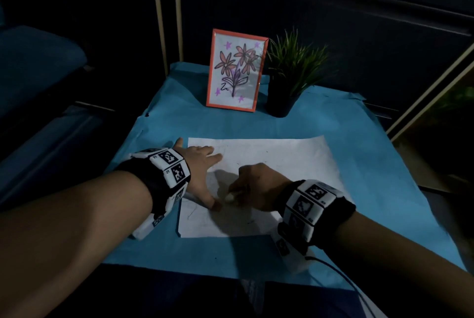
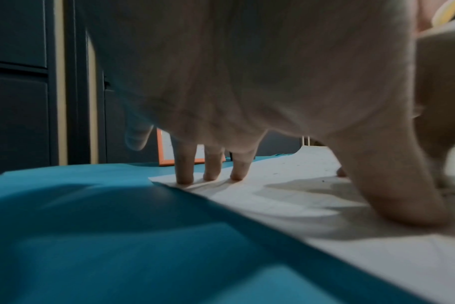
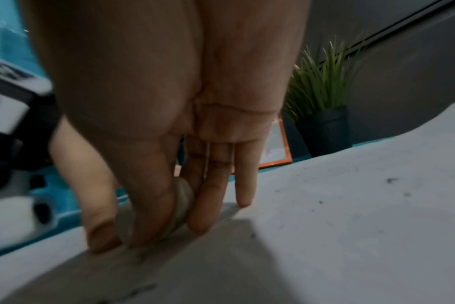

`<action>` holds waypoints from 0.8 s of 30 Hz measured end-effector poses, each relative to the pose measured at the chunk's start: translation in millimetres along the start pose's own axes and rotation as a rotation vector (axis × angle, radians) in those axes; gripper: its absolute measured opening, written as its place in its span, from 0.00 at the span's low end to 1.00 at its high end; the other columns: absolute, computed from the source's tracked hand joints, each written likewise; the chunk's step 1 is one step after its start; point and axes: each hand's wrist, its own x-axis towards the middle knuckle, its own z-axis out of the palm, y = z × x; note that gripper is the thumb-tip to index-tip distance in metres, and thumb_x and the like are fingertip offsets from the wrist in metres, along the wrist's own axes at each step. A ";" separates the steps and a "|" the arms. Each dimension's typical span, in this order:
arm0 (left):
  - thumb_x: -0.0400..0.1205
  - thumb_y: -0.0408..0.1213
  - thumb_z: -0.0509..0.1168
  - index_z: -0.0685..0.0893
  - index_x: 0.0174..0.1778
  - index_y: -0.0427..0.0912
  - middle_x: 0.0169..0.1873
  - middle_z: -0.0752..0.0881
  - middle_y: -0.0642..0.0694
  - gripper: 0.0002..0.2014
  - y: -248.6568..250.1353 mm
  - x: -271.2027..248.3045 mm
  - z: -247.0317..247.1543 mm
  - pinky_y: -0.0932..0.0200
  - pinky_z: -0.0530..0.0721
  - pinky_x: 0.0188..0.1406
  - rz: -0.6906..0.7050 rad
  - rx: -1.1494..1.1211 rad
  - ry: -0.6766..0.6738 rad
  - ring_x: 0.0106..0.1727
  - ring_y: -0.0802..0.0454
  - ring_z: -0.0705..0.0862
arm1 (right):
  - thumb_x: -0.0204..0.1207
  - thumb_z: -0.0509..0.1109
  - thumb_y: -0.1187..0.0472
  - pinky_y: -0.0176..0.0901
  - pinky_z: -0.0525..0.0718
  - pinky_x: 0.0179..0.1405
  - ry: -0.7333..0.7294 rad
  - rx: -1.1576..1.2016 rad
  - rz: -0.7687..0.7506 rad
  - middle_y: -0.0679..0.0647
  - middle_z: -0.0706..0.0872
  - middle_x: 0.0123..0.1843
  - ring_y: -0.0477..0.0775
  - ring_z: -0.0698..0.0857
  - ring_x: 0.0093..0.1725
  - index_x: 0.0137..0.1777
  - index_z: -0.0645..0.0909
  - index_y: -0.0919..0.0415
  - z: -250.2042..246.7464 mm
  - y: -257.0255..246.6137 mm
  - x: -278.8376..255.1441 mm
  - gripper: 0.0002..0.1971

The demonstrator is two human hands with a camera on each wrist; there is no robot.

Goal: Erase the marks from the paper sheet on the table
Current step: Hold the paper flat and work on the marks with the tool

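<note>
A white paper sheet lies on the blue table cover, with faint pencil marks near its lower left and small dark specks across it. My left hand is spread flat on the sheet's left part, fingertips and thumb pressing it down. My right hand pinches a pale eraser between thumb and fingers and holds it against the paper just right of the left thumb. In the right wrist view the eraser shows between the thumb and the fingers, its lower end on the paper sheet.
An orange-framed flower drawing stands at the back of the table. A dark pot with a green grass plant stands right beside it. A cable runs from my right wristband off the table's front edge.
</note>
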 end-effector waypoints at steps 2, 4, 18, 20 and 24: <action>0.63 0.78 0.65 0.41 0.85 0.55 0.85 0.42 0.51 0.62 -1.1 0.1 1.2 0.33 0.38 0.81 -0.003 -0.012 -0.001 0.85 0.50 0.46 | 0.77 0.71 0.49 0.35 0.68 0.46 -0.062 -0.057 -0.033 0.43 0.75 0.40 0.52 0.78 0.54 0.59 0.86 0.53 0.9 0.3 -4.4 0.14; 0.63 0.79 0.64 0.40 0.85 0.55 0.85 0.41 0.52 0.62 -3.1 0.1 2.9 0.34 0.37 0.81 0.002 -0.026 0.002 0.85 0.51 0.45 | 0.77 0.70 0.50 0.36 0.72 0.50 -0.065 -0.026 -0.010 0.45 0.80 0.45 0.50 0.77 0.54 0.60 0.86 0.52 -0.6 1.2 -6.3 0.14; 0.63 0.80 0.61 0.40 0.84 0.61 0.85 0.38 0.52 0.59 -3.4 -14.1 17.4 0.30 0.41 0.79 -0.024 -0.070 0.013 0.85 0.51 0.43 | 0.77 0.69 0.56 0.39 0.77 0.53 0.091 -0.065 -0.057 0.54 0.85 0.55 0.55 0.82 0.57 0.57 0.88 0.56 -3.3 0.3 -2.0 0.12; 0.62 0.81 0.62 0.40 0.84 0.60 0.85 0.39 0.52 0.60 -2.1 -13.7 18.4 0.29 0.40 0.79 -0.029 -0.073 0.017 0.85 0.51 0.43 | 0.79 0.67 0.53 0.40 0.76 0.54 0.013 -0.079 -0.102 0.55 0.83 0.56 0.55 0.80 0.56 0.59 0.87 0.54 2.1 -3.5 -12.0 0.13; 0.61 0.82 0.61 0.42 0.84 0.58 0.85 0.42 0.50 0.61 0.4 -13.8 14.5 0.32 0.39 0.79 -0.024 -0.035 0.034 0.85 0.49 0.46 | 0.79 0.66 0.51 0.39 0.75 0.53 0.004 -0.097 -0.084 0.54 0.82 0.56 0.55 0.80 0.58 0.59 0.86 0.53 1.3 -3.2 -9.1 0.13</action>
